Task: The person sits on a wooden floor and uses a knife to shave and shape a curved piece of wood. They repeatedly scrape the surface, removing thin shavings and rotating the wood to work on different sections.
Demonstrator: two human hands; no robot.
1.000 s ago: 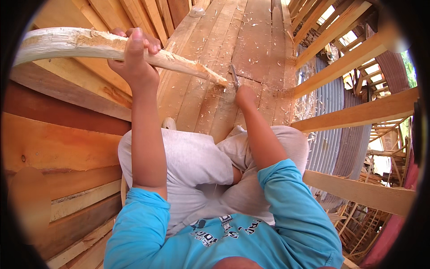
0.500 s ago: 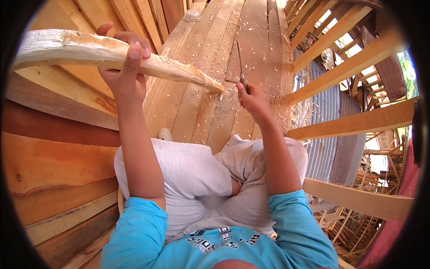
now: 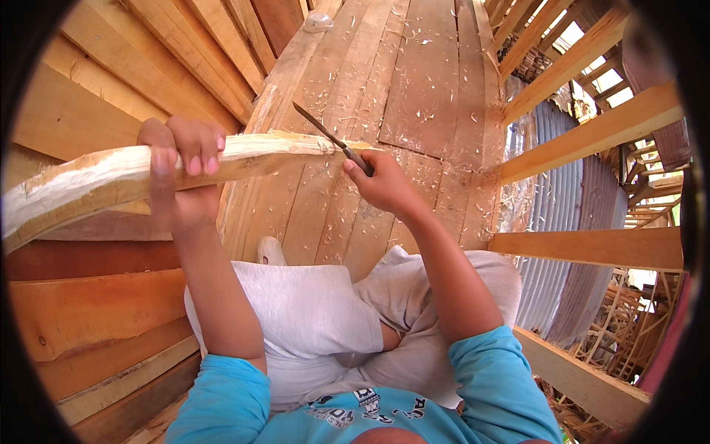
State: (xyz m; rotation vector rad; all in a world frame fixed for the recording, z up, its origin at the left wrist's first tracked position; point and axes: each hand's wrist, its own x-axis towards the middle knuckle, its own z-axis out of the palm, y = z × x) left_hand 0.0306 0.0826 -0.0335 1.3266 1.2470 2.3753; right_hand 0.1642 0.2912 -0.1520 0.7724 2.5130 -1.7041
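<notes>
A long, curved piece of pale, peeled wood (image 3: 96, 169) runs from the left rim to the middle of the view. My left hand (image 3: 181, 174) is wrapped round it, its fingers curled over the top. In my right hand (image 3: 384, 181) is the handle of a knife (image 3: 320, 128), whose narrow dark blade points up and to the left. The blade crosses over the wood near its thinner right end; I cannot tell whether it touches the wood.
Pale shavings lie scattered over the plank floor (image 3: 425, 89). Wooden boards (image 3: 96, 303) form the wall at my left. On the right, rails (image 3: 592, 248) border the floor, with corrugated metal sheets (image 3: 551, 214) beyond. A small clear object (image 3: 318, 22) lies at the far end.
The knife has swung from pointing away to leaning left across the wood's end. My left hand has turned the wood and shifted slightly left and nearer.
</notes>
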